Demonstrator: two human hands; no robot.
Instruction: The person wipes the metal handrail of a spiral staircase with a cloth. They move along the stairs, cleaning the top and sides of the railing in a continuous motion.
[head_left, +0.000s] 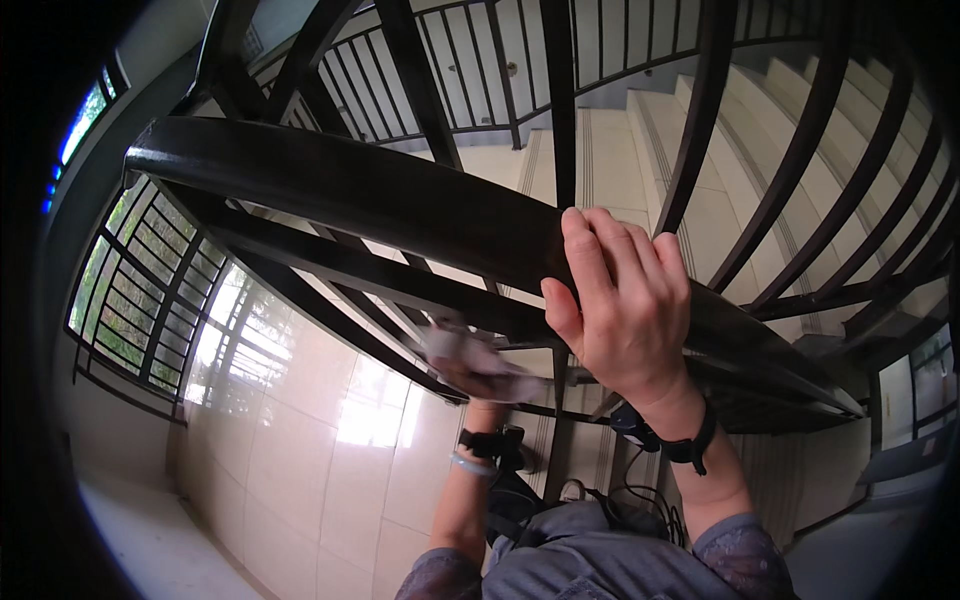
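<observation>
My right hand rests over the top of a dark stair handrail, its thumb on the near side and its fingers curled over the far edge. Lower and to the left, my left hand is blurred. It has hold of a pale pinkish-grey cloth, which lies against or just beside the lower rail of the same railing; contact is unclear. The cloth covers most of the fingers. Both wrists wear black straps, with a small dark device beside the right one.
Tiled stairs with grooved treads rise beyond the dark balusters. At left are a glossy tiled landing floor and a barred window. Black cables hang near my waist. Another railing runs along the far wall.
</observation>
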